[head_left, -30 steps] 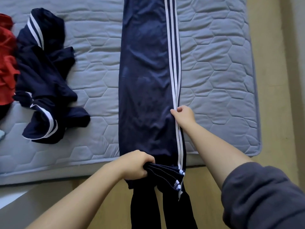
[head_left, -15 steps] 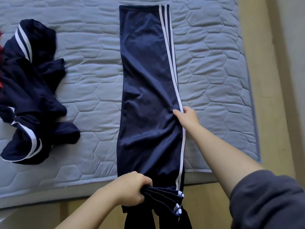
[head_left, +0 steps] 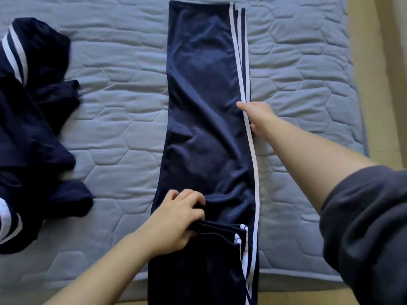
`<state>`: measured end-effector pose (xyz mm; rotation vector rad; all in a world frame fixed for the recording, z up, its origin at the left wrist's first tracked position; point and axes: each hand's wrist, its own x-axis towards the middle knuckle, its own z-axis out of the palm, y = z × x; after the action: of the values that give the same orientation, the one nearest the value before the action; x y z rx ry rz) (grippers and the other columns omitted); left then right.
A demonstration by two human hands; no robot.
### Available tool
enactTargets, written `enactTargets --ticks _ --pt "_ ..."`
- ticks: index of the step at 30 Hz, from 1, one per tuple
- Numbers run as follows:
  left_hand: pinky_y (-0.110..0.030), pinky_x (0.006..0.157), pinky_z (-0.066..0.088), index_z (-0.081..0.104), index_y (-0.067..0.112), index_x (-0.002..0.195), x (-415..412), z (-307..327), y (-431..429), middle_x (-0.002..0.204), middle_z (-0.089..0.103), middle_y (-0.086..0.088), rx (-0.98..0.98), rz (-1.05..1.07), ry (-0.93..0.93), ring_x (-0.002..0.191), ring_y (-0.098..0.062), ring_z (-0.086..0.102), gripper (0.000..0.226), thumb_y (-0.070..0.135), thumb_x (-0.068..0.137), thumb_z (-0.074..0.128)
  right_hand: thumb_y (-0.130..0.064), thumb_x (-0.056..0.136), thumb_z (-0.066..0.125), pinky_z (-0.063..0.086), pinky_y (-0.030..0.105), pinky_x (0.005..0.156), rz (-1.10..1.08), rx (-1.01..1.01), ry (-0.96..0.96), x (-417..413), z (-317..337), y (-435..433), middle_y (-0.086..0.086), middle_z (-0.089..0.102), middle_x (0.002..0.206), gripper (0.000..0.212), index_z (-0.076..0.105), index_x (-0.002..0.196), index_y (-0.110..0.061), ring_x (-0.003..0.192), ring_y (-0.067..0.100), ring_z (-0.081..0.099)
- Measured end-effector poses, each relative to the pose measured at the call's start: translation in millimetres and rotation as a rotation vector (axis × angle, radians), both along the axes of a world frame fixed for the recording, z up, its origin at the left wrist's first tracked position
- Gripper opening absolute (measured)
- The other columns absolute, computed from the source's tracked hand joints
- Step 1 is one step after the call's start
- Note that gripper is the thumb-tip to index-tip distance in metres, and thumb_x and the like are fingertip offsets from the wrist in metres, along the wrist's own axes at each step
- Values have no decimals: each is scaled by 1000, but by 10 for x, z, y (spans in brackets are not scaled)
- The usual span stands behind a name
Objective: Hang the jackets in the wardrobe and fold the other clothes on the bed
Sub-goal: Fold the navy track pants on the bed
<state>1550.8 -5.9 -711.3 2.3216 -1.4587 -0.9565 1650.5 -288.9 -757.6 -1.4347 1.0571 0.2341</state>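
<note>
Quilted grey-blue mattress [head_left: 110, 128], wood floor [head_left: 378, 62] beyond its right edge. Track trousers [head_left: 202, 84], navy with white side stripes, lie lengthwise right of centre, one end near the far edge, the other draped over the near edge. Left hand [head_left: 176, 221] grips a bunched, striped end just inside the near edge. Right hand [head_left: 257, 117] pinches the striped side seam at mid-length, thumb on top. A second navy garment [head_left: 33, 128] lies crumpled at the left edge, unfolded.

Assessment: folding step under way, first lengthwise fold forming. Next move calls for carrying the gripped end toward the far edge, keeping seams aligned and the wrinkles smoothed.
</note>
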Motion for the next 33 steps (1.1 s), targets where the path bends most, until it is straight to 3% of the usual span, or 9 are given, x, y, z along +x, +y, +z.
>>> enactTargets --ticks 2,5,9,13,19,24,27,30,33 --pt "-35 88 33 58 24 87 300 -18 -88 117 51 7 -88 154 4 112 -16 46 24 28 63 58 -17 90 63 51 26 71 15 41 5 78 -53 -26 4 65 87 14 64 98 -5 74 13 62" --pt "-35 81 33 58 18 83 788 -59 -331 106 54 3 -100 300 -155 102 -21 49 27 34 61 52 -22 90 64 49 23 76 29 86 59 146 -100 -84 3 64 105 37 56 121 -4 89 15 63" --pt "-36 81 30 56 15 91 1151 -310 -793 111 50 -5 103 360 -374 105 -27 44 26 29 69 53 -21 90 64 52 18 53 3 132 33 265 -159 -168 5 68 94 31 58 115 -5 77 12 67" --pt "-40 79 33 50 16 89 1056 -674 -937 103 50 -7 144 417 -467 99 -30 46 21 21 69 52 -20 90 64 55 35 87 -25 98 -20 519 -232 -254 12 68 110 35 59 119 -1 97 22 67" --pt "-42 77 31 59 11 86 1081 -985 -855 101 58 -11 -44 475 -510 100 -30 43 38 26 56 40 -21 91 61 57 30 64 -37 79 -147 1135 -291 -445 4 69 82 12 62 97 -10 68 15 68" --pt "-41 78 31 62 11 85 1094 -972 -857 102 60 -12 -69 489 -484 102 -30 43 42 28 54 39 -24 87 64 52 36 67 -48 -41 -184 1686 -200 -533 10 62 85 14 62 87 -11 72 25 60" --pt "-41 78 32 64 11 86 1108 -975 -866 102 62 -12 -90 495 -473 103 -30 44 45 28 53 39 -20 83 66 58 39 77 -66 -175 -170 1836 -235 -611 10 69 85 13 63 72 -13 81 27 67" --pt "-41 77 32 64 11 86 1126 -990 -862 102 62 -12 -109 500 -471 103 -30 44 45 29 54 39 -20 80 65 55 40 87 -129 -332 -107 1757 -299 -724 7 72 92 6 69 79 -16 91 25 68" --pt "-41 77 32 64 11 86 1136 -1005 -862 101 62 -11 -114 491 -484 103 -30 44 44 28 53 40 -23 84 62 56 45 83 -84 -301 -100 1654 -319 -737 7 71 91 11 64 74 -18 89 27 68"
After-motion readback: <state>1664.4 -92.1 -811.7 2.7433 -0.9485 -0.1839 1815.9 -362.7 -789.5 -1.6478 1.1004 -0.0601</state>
